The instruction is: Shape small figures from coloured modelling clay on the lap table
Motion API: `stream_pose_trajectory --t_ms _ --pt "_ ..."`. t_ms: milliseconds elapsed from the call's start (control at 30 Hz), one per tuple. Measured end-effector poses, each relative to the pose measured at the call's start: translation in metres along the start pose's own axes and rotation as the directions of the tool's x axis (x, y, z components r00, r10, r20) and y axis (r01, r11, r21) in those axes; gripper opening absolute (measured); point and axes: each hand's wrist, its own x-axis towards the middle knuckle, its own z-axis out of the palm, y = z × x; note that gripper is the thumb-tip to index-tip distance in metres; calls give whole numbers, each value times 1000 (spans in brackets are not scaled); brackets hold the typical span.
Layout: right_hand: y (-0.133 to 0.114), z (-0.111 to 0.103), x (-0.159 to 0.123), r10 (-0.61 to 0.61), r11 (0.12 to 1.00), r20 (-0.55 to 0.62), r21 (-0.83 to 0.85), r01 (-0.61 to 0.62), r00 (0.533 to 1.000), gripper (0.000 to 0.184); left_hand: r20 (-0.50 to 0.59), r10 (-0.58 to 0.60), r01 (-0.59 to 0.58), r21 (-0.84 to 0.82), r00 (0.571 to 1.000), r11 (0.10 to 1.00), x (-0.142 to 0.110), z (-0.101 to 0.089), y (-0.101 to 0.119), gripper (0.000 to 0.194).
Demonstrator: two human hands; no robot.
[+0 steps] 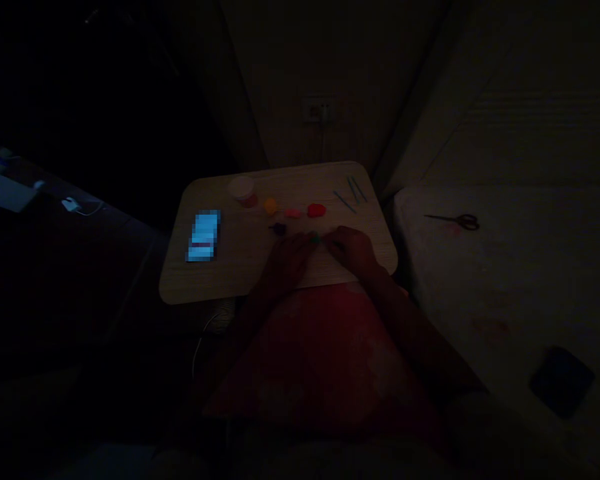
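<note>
A small green lump [316,237], which looks like modelling clay, lies between my hands on the small wooden table [235,273]. My left hand [289,259] rests low over the tabletop, fingertips pressed together at the lump's left side. From the right, my right hand [351,248] has its fingers curled in, tips close to the green piece; darkness hides what they pinch. Just beyond the hands sit a red lump [317,211], a pink lump [293,213], an orange lump [271,206] and a dark purple lump [279,229].
A lit phone [204,235] lies at the table's left. Behind it stands a white-lidded tub [243,190]. Thin sticks [356,191] are at the back right. Scissors [455,221] and a dark square object [562,381] rest on the pale surface at right. The room is very dim.
</note>
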Motion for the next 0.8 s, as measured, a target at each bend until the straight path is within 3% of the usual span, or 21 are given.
stream_pose_trajectory --t_ms 800 --pt "2 3 1 -43 999 -46 32 44 998 23 16 -3 3 11 1000 1000 1 -2 2 58"
